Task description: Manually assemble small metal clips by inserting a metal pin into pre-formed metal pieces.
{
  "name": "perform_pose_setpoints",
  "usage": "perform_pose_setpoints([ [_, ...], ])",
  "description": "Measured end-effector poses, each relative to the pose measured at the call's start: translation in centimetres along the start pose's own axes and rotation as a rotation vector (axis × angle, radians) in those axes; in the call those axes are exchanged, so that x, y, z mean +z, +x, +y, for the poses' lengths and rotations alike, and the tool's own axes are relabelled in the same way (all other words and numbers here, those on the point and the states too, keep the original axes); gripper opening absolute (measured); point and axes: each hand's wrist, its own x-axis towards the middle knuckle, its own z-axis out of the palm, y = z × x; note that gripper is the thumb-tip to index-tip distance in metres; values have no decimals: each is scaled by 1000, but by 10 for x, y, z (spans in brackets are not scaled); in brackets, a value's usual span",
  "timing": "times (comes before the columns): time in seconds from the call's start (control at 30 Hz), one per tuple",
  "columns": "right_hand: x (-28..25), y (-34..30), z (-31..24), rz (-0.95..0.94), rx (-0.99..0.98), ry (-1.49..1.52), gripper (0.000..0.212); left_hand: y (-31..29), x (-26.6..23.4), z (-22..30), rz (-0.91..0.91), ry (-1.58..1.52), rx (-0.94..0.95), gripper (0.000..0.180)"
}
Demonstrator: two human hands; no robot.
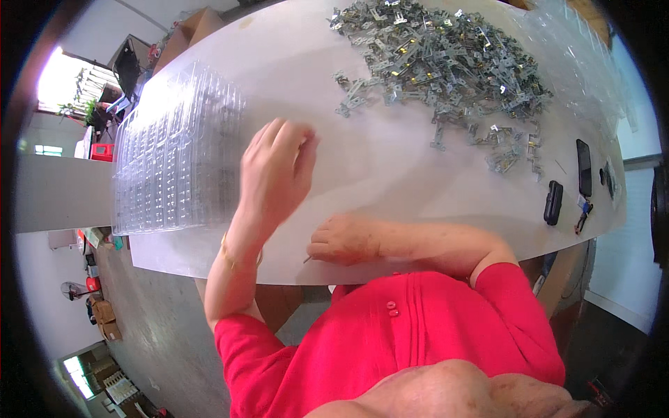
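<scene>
Raised over the white table, my left hand [277,166] has its fingers curled in and the thumb close to them. Its fingertips are slightly blurred, and whatever they may hold is hidden. Beside it on the left stands a stack of clear plastic trays [178,157] with rows of moulded pockets. My right hand [343,239] rests closed near the table's front edge, and the tip of a thin rod-like thing [307,260] pokes out from under its fingers. A large heap of small grey metal brackets [453,63], some with yellowish parts, lies at the far right, away from both hands.
Several loose brackets [509,150] lie at the heap's near side. Clear plastic film [571,63] covers the far right of the table [390,174]. A phone [583,167], a black case [553,203] and keys [584,214] lie along the right edge. A cardboard box [188,35] stands behind the trays.
</scene>
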Motion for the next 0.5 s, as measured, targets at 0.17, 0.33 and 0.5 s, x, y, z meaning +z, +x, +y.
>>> perform_pose_setpoints([
  [0.17, 4, -8, 3, 26, -71, -62, 12, 51, 91, -57, -27, 34, -123, 8],
  [0.33, 6, -13, 4, 5, 79, 105, 14, 88, 151, -70, -160, 211, -126, 17],
  [0.5, -1, -13, 2, 39, 75, 137, 15, 100, 170, -74, -353, 399, -215, 25],
])
